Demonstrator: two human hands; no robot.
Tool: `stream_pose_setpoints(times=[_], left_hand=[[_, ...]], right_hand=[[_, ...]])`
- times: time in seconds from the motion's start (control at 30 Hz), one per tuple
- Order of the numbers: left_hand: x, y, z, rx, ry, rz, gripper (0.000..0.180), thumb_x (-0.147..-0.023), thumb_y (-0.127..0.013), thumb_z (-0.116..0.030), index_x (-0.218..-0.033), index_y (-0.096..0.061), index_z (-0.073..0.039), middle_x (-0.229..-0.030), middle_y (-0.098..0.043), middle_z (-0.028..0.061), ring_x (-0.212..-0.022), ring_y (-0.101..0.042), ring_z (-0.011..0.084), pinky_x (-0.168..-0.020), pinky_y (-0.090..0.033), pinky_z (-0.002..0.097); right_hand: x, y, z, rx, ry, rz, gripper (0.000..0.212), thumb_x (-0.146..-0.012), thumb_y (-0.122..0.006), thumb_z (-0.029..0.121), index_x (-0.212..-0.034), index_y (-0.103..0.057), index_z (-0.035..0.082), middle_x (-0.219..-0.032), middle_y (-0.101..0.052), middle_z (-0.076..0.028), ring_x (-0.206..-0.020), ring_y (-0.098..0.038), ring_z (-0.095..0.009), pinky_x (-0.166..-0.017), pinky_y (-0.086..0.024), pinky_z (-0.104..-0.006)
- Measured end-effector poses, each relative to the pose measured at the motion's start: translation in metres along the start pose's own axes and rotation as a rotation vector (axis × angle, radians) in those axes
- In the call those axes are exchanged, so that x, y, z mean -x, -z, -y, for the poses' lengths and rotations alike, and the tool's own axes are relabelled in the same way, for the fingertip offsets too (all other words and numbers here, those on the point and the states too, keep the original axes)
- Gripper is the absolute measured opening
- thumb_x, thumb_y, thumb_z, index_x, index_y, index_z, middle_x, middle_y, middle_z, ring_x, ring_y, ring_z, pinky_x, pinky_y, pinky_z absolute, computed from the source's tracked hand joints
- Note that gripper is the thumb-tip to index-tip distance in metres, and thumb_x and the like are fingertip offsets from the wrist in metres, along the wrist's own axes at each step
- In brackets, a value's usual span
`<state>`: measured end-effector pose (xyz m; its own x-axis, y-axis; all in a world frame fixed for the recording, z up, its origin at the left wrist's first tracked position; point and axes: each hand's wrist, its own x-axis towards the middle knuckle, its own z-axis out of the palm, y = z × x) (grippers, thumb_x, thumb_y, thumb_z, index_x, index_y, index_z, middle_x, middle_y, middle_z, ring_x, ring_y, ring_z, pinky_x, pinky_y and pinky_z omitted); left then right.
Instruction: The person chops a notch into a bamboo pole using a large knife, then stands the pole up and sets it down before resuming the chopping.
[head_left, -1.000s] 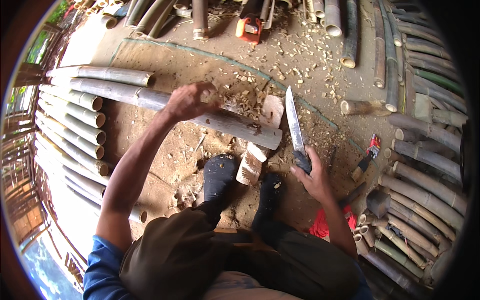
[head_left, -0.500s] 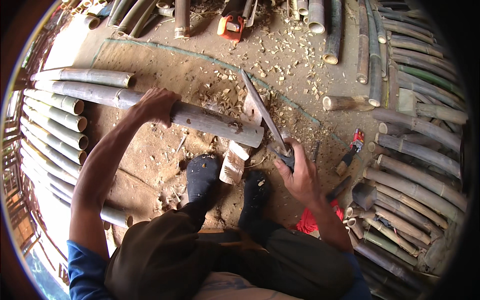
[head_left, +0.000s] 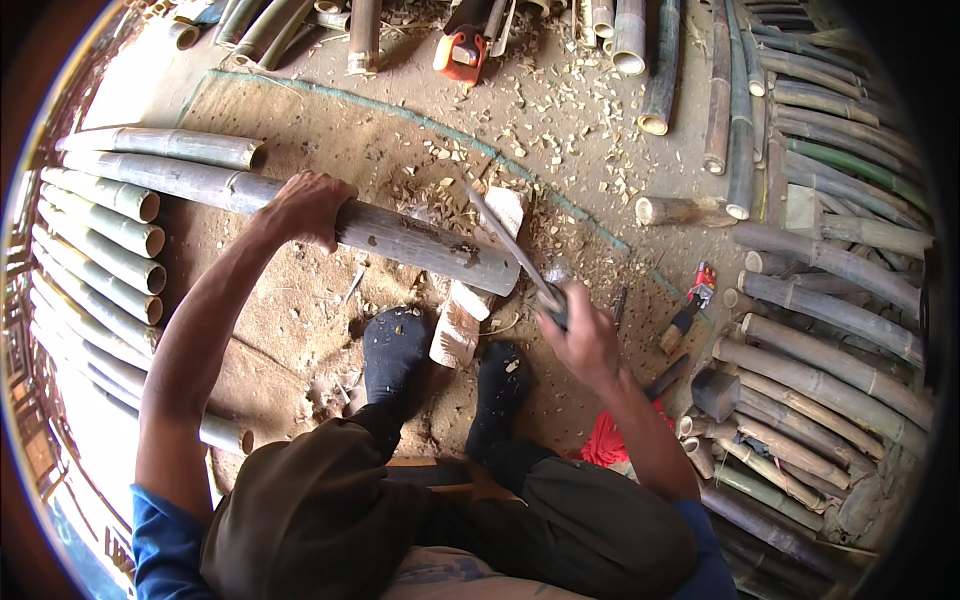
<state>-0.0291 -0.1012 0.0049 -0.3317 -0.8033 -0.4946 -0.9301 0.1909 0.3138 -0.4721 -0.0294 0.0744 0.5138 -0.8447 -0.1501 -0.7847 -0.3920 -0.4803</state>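
My left hand (head_left: pixel 305 208) wraps round a thick grey bamboo pole (head_left: pixel 420 247) that slants from the far left toward the middle. Beneath the pole's cut end lies a pale, chipped wooden block (head_left: pixel 458 335), partly hidden by it. In my right hand (head_left: pixel 585 335) is the handle of a long-bladed machete (head_left: pixel 505 235). Its blade points away and to the left, beside the bamboo's end; whether the two touch I cannot tell. Both my feet, in dark socks (head_left: pixel 398 350), rest on the ground just nearer than the pole.
Bamboo poles (head_left: pixel 110 235) lie stacked at the left, with more bamboo lengths (head_left: pixel 830 365) piled at the right. Wood chips (head_left: pixel 590 150) litter the ground. An orange-handled saw (head_left: pixel 460 58) lies at the far side. A red cloth (head_left: pixel 625 435) and a red-and-black tool (head_left: pixel 690 305) are near my right arm.
The machete has dropped lower and turned slightly, its handle shifting a little left and nearer with my right hand. My left hand keeps its hold on the bamboo pole.
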Motion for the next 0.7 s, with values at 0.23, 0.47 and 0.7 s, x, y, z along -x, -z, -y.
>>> stream_pose_setpoints(times=[0.23, 0.47, 0.7], left_hand=[[0.005, -0.004, 0.004, -0.010, 0.030, 0.008, 0.048, -0.050, -0.094, -0.016, -0.091, -0.071, -0.013, -0.083, -0.073, 0.0057, -0.081, -0.071, 0.0256, -0.075, -0.057, 0.0415], [0.000, -0.006, 0.000, -0.026, 0.008, -0.003, 0.047, -0.050, -0.094, -0.017, -0.091, -0.070, -0.013, -0.084, -0.073, 0.0062, -0.080, -0.071, 0.0258, -0.074, -0.057, 0.0412], [0.006, 0.001, -0.001, -0.034, 0.008, -0.005, 0.048, -0.049, -0.095, -0.018, -0.091, -0.071, -0.013, -0.085, -0.074, 0.0064, -0.083, -0.072, 0.0275, -0.076, -0.058, 0.0421]], right_hand=[[-0.017, 0.038, 0.048, -0.035, 0.141, -0.106, 0.033, -0.103, -0.069, 0.030, -0.108, -0.055, 0.002, -0.087, -0.073, -0.023, -0.071, -0.075, -0.039, -0.057, -0.059, -0.0469], [-0.010, -0.008, -0.011, 0.159, -0.027, 0.073, 0.034, -0.101, -0.072, 0.030, -0.106, -0.054, 0.002, -0.082, -0.071, -0.024, -0.065, -0.072, -0.041, -0.056, -0.059, -0.0483], [-0.015, 0.031, 0.036, -0.081, 0.224, -0.142, 0.037, -0.101, -0.073, 0.028, -0.113, -0.054, -0.001, -0.086, -0.073, -0.021, -0.070, -0.074, -0.040, -0.058, -0.060, -0.0454]])
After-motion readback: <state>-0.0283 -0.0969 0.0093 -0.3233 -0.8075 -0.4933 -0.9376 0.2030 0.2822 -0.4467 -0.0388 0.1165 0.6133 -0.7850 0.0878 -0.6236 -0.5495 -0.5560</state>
